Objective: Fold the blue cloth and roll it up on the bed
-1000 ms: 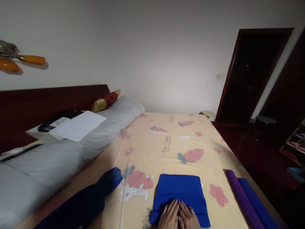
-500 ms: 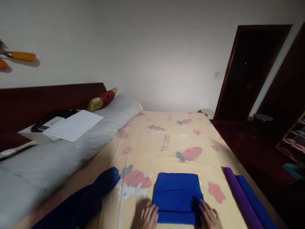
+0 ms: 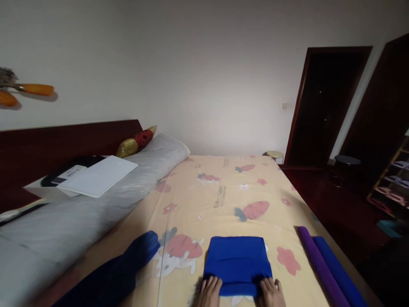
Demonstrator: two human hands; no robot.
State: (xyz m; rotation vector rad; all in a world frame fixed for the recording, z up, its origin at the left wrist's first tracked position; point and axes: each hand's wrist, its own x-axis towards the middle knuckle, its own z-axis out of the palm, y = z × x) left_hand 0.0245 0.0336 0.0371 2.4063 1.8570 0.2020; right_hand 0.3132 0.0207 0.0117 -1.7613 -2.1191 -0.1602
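head view: bed, low angle
cloth: blue, folded square, flat on the sheet, near edge
left hand: fingers on cloth's near left corner, grip unclear
right hand: fingers on near right corner, grip unclear
rolls: purple and blue, right of cloth, apart

The bed carries a folded blue cloth near its front edge, two rolls along the right edge, and a dark bundle at the left.
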